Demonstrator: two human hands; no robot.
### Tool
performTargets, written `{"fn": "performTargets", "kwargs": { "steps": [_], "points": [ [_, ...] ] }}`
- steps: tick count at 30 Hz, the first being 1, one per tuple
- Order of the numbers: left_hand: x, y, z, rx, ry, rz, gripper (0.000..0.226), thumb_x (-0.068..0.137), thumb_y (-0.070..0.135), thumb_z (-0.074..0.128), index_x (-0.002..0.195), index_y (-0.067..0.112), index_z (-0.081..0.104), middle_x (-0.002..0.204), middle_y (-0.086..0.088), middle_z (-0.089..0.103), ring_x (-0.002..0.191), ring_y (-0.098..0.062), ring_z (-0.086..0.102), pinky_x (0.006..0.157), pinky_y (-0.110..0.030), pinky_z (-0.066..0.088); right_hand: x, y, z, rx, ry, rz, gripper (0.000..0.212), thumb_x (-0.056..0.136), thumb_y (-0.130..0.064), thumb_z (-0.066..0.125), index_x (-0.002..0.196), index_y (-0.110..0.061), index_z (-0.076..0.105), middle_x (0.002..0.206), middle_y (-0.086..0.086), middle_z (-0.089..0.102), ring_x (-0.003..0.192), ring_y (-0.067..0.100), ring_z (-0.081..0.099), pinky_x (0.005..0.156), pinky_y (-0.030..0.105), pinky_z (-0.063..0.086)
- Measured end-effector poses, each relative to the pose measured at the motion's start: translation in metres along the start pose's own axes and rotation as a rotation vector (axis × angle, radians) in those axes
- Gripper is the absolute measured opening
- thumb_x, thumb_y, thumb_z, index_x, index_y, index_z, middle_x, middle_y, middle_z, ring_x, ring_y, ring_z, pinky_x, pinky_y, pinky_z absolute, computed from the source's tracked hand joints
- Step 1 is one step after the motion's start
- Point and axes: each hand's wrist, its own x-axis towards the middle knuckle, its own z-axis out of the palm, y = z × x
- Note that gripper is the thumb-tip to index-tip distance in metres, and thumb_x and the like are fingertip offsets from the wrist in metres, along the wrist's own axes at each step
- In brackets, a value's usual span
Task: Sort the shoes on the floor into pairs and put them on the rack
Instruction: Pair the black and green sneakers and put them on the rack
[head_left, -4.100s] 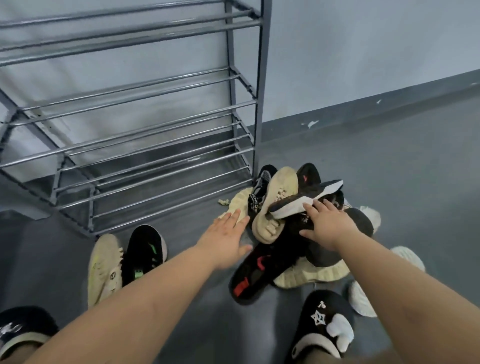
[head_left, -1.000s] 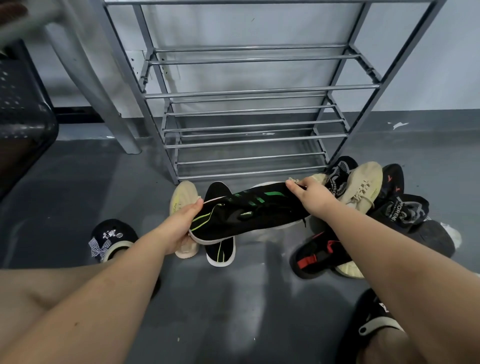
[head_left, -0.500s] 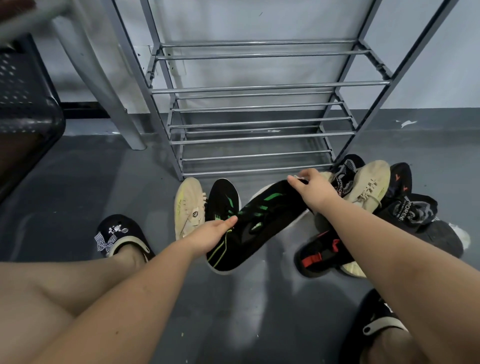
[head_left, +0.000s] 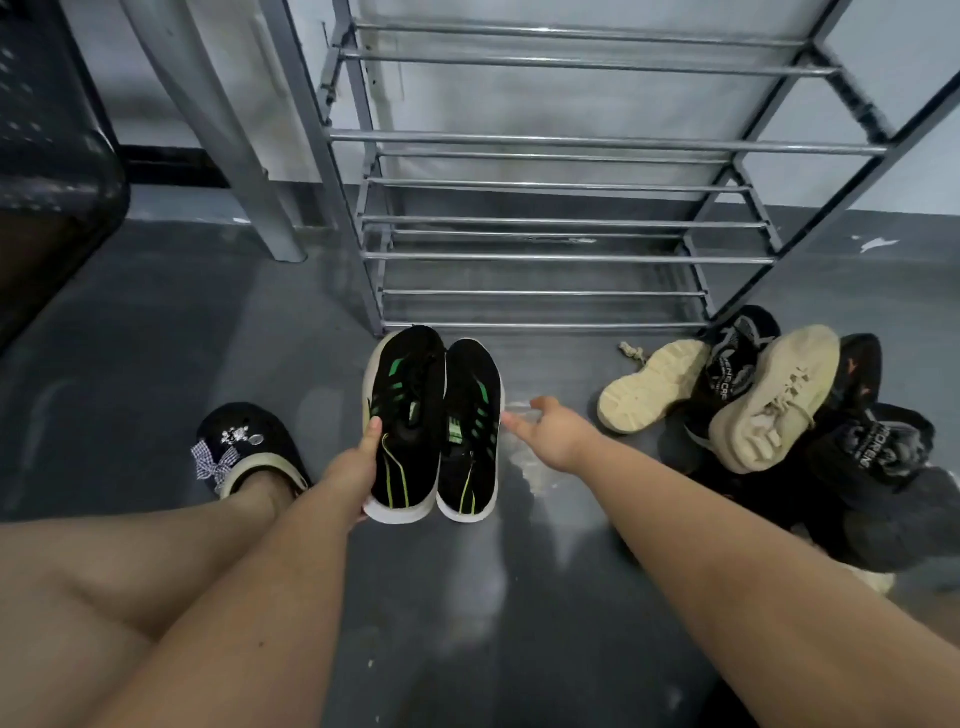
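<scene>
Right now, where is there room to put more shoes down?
Bare floor lies between the green pair and the pile. The rack bars hold nothing. The right corner by the pile is crowded.

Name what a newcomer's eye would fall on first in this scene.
First, the pair of black shoes with green stripes, side by side on the floor before the metal rack, the left hand holding the left one's edge and the right hand open beside them. Next, the jumbled heap of beige and black shoes at the rack's right foot.
</scene>
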Motion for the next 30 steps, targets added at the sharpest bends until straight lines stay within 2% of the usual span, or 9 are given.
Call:
{"fn": "performTargets", "kwargs": {
  "steps": [5,9,10,12,18,21,24,27,30],
  "points": [
    [0.022,-0.004,0.006,-0.047,0.014,-0.082,0.082,0.080,0.076,0.039,0.117,0.006,0.059,0.111,-0.014,0.066,0.103,-0.034,0.062,0.094,-0.048,0.050,0.023,-0.005,0.027,0.057,-0.055,0.049,0.064,0.096,-0.047,0.044,0.144,-0.006,0.031,0.142,0.014,0.046,0.128,0.030,0.046,0.103,0.034,0.035],
    [0.039,-0.010,0.004,-0.019,0.021,-0.097,0.088,0.077,0.078,0.038,0.123,0.006,0.056,0.119,-0.015,0.063,0.108,-0.035,0.060,0.099,-0.048,0.046,0.046,0.000,0.046,0.110,-0.096,0.135,0.063,0.097,-0.047,0.043,0.141,-0.003,0.032,0.118,0.009,0.057,0.103,0.028,0.053,0.083,0.031,0.038],
    [0.042,-0.012,0.004,-0.022,0.021,-0.101,0.090,0.075,0.079,0.039,0.124,0.006,0.056,0.119,-0.015,0.063,0.109,-0.034,0.060,0.100,-0.047,0.045,0.051,0.002,0.051,0.093,-0.108,0.168,0.067,0.096,-0.049,0.042,0.142,-0.002,0.030,0.123,0.011,0.055,0.101,0.027,0.052,0.082,0.031,0.038],
    [0.047,-0.016,0.006,-0.020,0.028,-0.108,0.089,0.075,0.079,0.039,0.124,0.007,0.057,0.120,-0.014,0.063,0.109,-0.033,0.060,0.100,-0.046,0.045,0.063,0.008,0.062,0.079,-0.124,0.228,0.070,0.095,-0.053,0.041,0.141,-0.003,0.029,0.134,0.013,0.049,0.107,0.029,0.053,0.084,0.034,0.042],
    [0.051,-0.028,0.015,-0.017,0.032,-0.139,0.087,0.076,0.079,0.036,0.125,0.010,0.055,0.120,-0.012,0.063,0.109,-0.031,0.059,0.101,-0.045,0.045,0.082,0.015,0.094,0.333,-0.136,0.403,0.079,0.075,-0.066,0.062,0.132,-0.013,0.043,0.125,0.006,0.057,0.112,0.029,0.057,0.089,0.043,0.053],
    [0.055,-0.035,0.016,-0.044,0.026,-0.142,0.091,0.070,0.082,0.038,0.124,0.011,0.056,0.119,-0.011,0.063,0.108,-0.031,0.060,0.100,-0.045,0.045,0.087,0.018,0.101,0.397,-0.080,0.420,0.085,0.062,-0.061,0.076,0.127,-0.013,0.049,0.119,0.005,0.062,0.106,0.025,0.060,0.086,0.039,0.052],
    [0.054,-0.035,0.016,-0.040,0.030,-0.141,0.086,0.075,0.079,0.037,0.125,0.011,0.055,0.120,-0.011,0.063,0.109,-0.030,0.059,0.101,-0.045,0.045,0.089,0.018,0.110,0.516,-0.114,0.442,0.063,0.068,-0.044,0.081,0.115,-0.009,0.058,0.105,0.005,0.067,0.088,0.019,0.064,0.076,0.031,0.056],
    [0.051,-0.031,0.015,-0.004,0.058,-0.138,0.084,0.079,0.078,0.032,0.126,0.012,0.055,0.121,-0.011,0.061,0.110,-0.030,0.058,0.101,-0.045,0.044,0.089,0.015,0.114,0.492,-0.157,0.444,0.054,0.073,-0.046,0.076,0.110,-0.009,0.062,0.105,0.005,0.069,0.097,0.022,0.066,0.089,0.036,0.055],
    [0.047,-0.025,0.015,0.050,0.092,-0.102,0.077,0.086,0.072,0.027,0.121,0.010,0.056,0.115,-0.010,0.062,0.105,-0.029,0.058,0.098,-0.042,0.045,0.086,0.010,0.108,0.474,-0.135,0.436,0.051,0.080,-0.042,0.072,0.114,-0.007,0.057,0.111,0.009,0.067,0.104,0.027,0.063,0.090,0.040,0.055]
  ]
}}
